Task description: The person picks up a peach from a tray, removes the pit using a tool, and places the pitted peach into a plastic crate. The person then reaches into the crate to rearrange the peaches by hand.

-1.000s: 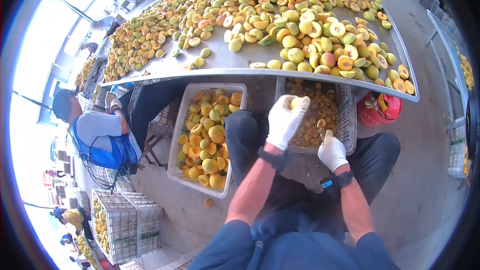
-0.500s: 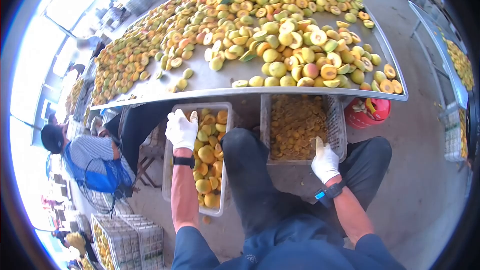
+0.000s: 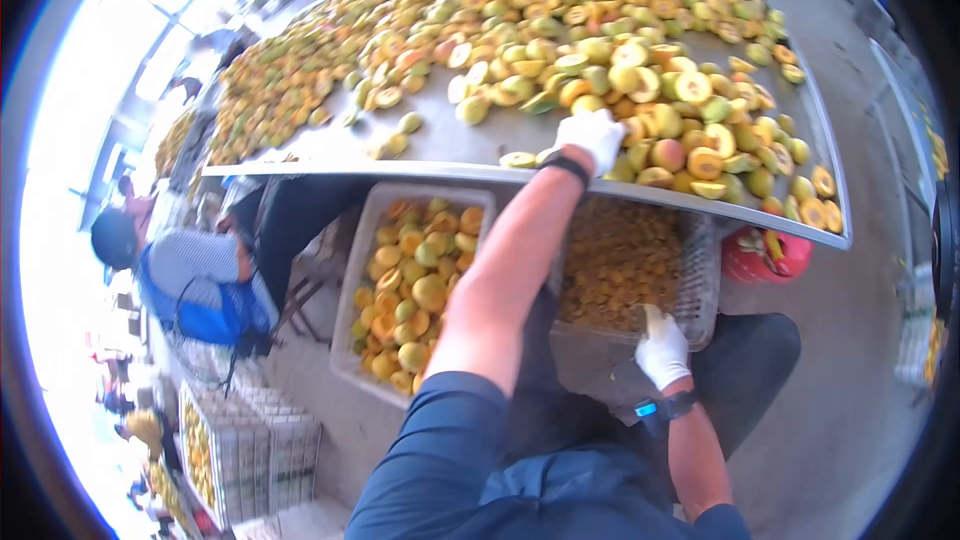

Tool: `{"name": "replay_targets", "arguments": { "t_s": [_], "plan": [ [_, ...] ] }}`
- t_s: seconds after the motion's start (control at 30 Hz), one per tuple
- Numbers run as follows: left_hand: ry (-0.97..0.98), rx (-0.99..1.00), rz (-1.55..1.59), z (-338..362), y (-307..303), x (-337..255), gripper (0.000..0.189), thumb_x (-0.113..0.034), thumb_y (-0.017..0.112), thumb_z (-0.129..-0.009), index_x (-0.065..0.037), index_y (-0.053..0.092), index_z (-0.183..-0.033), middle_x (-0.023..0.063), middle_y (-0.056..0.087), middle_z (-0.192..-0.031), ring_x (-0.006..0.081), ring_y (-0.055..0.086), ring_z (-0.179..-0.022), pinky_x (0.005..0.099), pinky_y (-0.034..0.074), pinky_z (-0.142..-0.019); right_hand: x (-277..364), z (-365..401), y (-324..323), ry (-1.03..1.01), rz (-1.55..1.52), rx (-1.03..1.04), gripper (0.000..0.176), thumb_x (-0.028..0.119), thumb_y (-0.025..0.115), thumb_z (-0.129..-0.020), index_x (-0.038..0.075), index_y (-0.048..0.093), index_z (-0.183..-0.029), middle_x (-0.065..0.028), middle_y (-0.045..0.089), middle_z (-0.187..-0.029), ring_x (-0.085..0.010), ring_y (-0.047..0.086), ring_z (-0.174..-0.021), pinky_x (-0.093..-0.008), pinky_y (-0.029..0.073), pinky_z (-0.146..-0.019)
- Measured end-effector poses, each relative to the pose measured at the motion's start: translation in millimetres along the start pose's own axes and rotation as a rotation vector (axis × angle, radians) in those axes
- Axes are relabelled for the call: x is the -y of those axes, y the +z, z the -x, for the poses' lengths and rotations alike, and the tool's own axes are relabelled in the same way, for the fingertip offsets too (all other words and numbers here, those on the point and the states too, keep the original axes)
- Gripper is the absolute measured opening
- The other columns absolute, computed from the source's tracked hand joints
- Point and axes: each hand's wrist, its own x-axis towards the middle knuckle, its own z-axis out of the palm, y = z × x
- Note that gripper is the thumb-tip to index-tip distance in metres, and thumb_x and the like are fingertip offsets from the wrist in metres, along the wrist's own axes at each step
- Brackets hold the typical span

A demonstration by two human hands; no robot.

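fingers' grip cannot be told, left hand (image 3: 592,139) or right hand (image 3: 663,352); fruit (image 3: 668,154) could be knocked off table (image 3: 445,132) by reaching

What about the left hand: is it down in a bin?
No, the left hand is at the fruit on the table.

- Left of the left hand (image 3: 597,138), a bare stretch of the table (image 3: 440,143) leaves room.
- Piled fruit (image 3: 692,125) crowds its right side.
- The table's rim (image 3: 400,170) runs between the hands.
- The crate (image 3: 702,275) and right thigh (image 3: 750,350) flank the right hand (image 3: 663,350).
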Motion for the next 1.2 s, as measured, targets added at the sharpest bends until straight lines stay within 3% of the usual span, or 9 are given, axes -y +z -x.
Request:
{"name": "replay_targets", "arguments": {
  "t_s": [0.17, 0.3, 0.4, 0.43, 0.53, 0.8, 0.9, 1.13, 1.2],
  "plan": [
    [-0.049, -0.01, -0.04, 3.0, -13.3, -4.6, 0.028, -0.017, 0.064, -0.079, -0.013, 0.068, -0.106, 0.0152, 0.066, -0.108, 0.0336, 0.066, -0.101, 0.0443, 0.055, -0.082, 7.2, 0.8, -4.9, -0.082, -0.083, -0.044, 0.042, 0.008, 0.056, -0.081, 0.014, 0.055, -0.122, -0.0203, 0.063, -0.098, -0.042, 0.063, -0.087, -0.0509, 0.052, -0.074],
    [-0.358, -0.231, 0.406, 35.7, -25.0, -11.4, 0.036, -0.021, 0.07, -0.072, -0.004, 0.065, -0.103, 0.0205, 0.066, -0.101, 0.0385, 0.064, -0.1, 0.0425, 0.052, -0.086, 0.1, 3.1, -3.5, -0.149, -0.187, -0.159, 0.037, 0.007, 0.056, -0.082, 0.009, 0.056, -0.119, -0.0199, 0.064, -0.099, -0.0411, 0.062, -0.091, -0.0486, 0.051, -0.077],
    [-0.324, -0.403, 1.23, 83.8, -25.0, -12.7, 0.042, -0.023, 0.073, -0.077, 0.001, 0.064, -0.111, 0.0103, 0.067, -0.103, 0.0198, 0.064, -0.09, 0.0327, 0.052, -0.075, 14.1, 6.0, -29.4, -0.14, -0.297, -0.202, 0.036, 0.005, 0.056, -0.081, 0.005, 0.056, -0.116, -0.02, 0.064, -0.099, -0.0409, 0.062, -0.091, -0.0484, 0.051, -0.077],
    [-0.436, -0.219, 1.619, 111.4, -39.4, -22.6, 0.045, -0.02, 0.069, -0.081, -0.002, 0.059, -0.121, 0.0084, 0.065, -0.108, 0.0189, 0.064, -0.09, 0.0316, 0.053, -0.071, 20.6, 7.2, -36.9, -0.181, -0.383, -0.268, 0.035, 0.004, 0.058, -0.08, 0.005, 0.056, -0.116, -0.0205, 0.064, -0.099, -0.0408, 0.062, -0.092, -0.048, 0.051, -0.077],
    [-0.217, -0.035, 2.333, 174.9, -17.5, -44.5, 0.059, -0.02, 0.066, -0.08, 0.002, 0.047, -0.131, 0.019, 0.06, -0.114, 0.0269, 0.064, -0.088, 0.033, 0.054, -0.067, 48.7, 13.6, -67.3, -0.217, -0.491, -0.324, 0.03, 0.006, 0.06, -0.082, 0.005, 0.056, -0.112, -0.0206, 0.064, -0.097, -0.0409, 0.063, -0.091, -0.0476, 0.051, -0.077],
    [-0.379, 0.102, 2.561, 228.1, 18.7, -97.2, 0.064, -0.038, 0.059, -0.083, -0.001, 0.048, -0.134, 0.0134, 0.064, -0.098, 0.0196, 0.06, -0.071, 0.0252, 0.044, -0.053, 82.1, 40.9, -82.3, -0.243, -0.496, -0.192, 0.028, 0.01, 0.061, -0.086, 0.003, 0.052, -0.111, -0.0225, 0.063, -0.091, -0.0415, 0.063, -0.085, -0.047, 0.051, -0.074],
    [-0.435, 0.16, 2.577, 231.0, 21.3, -99.0, 0.06, -0.039, 0.054, -0.086, 0.001, 0.051, -0.13, 0.0197, 0.066, -0.105, 0.0186, 0.064, -0.07, 0.0218, 0.042, -0.045, 85.9, 43.7, -79.7, -0.258, -0.5, -0.155, 0.02, 0.009, 0.059, -0.087, 0.0, 0.049, -0.102, -0.0235, 0.062, -0.089, -0.0417, 0.063, -0.082, -0.0474, 0.051, -0.072],
    [-0.263, 0.055, 2.407, 228.9, 32.7, -110.6, 0.061, -0.041, 0.049, -0.088, 0.003, 0.05, -0.131, 0.0235, 0.066, -0.106, 0.0253, 0.067, -0.084, 0.0244, 0.053, -0.058, 89.8, 44.5, -71.3, -0.218, -0.557, -0.106, 0.016, 0.008, 0.057, -0.089, -0.001, 0.049, -0.1, -0.0225, 0.063, -0.085, -0.0416, 0.063, -0.083, -0.0471, 0.051, -0.071],
    [-0.308, 0.024, 2.393, 228.2, 25.9, -115.0, 0.056, -0.04, 0.048, -0.09, 0.002, 0.052, -0.128, 0.0218, 0.067, -0.102, 0.0208, 0.065, -0.075, 0.0224, 0.049, -0.053, 89.8, 43.8, -67.9, -0.236, -0.59, -0.114, 0.016, 0.008, 0.056, -0.089, -0.003, 0.049, -0.099, -0.0232, 0.062, -0.081, -0.0426, 0.063, -0.081, -0.0476, 0.051, -0.069]
  ]
}}
